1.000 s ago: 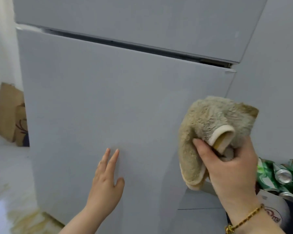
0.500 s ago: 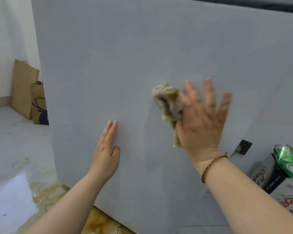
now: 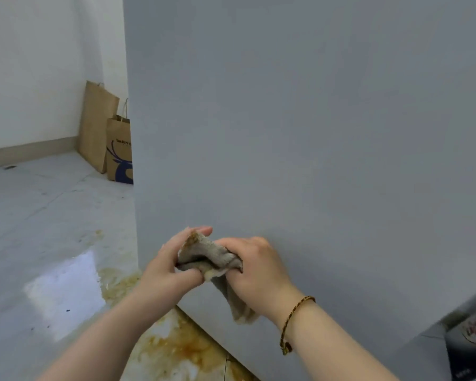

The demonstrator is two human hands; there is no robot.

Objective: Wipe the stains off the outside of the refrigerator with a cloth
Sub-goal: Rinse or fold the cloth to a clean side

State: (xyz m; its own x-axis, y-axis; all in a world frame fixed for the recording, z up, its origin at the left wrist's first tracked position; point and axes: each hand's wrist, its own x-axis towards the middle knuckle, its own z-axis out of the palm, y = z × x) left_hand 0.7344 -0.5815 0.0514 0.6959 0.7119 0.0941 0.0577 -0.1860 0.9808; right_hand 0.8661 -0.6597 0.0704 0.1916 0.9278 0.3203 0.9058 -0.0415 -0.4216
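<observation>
Grey floor (image 3: 25, 215) runs along the left, and two brown paper bags (image 3: 96, 127) stand in the far corner by the white wall. Big and grey, the refrigerator (image 3: 313, 160) fills most of what we see.

We hold the cloth (image 3: 209, 257) in front of its lower part, near its bottom left corner. Our left hand (image 3: 165, 268) curls round one end and our right hand (image 3: 259, 268) grips the other, so both are closed on it. We think we are bunching it up to get a fresh side for wiping. One end hangs down under our right hand. We cannot tell if the cloth touches the refrigerator.

The grey side goes on far above our hands and to the right, so we think there is lots of room to wipe. The bottom edge is close below, and a brown stain (image 3: 182, 347) lies on the floor beside it. A box (image 3: 473, 339) sits at the bottom right.
</observation>
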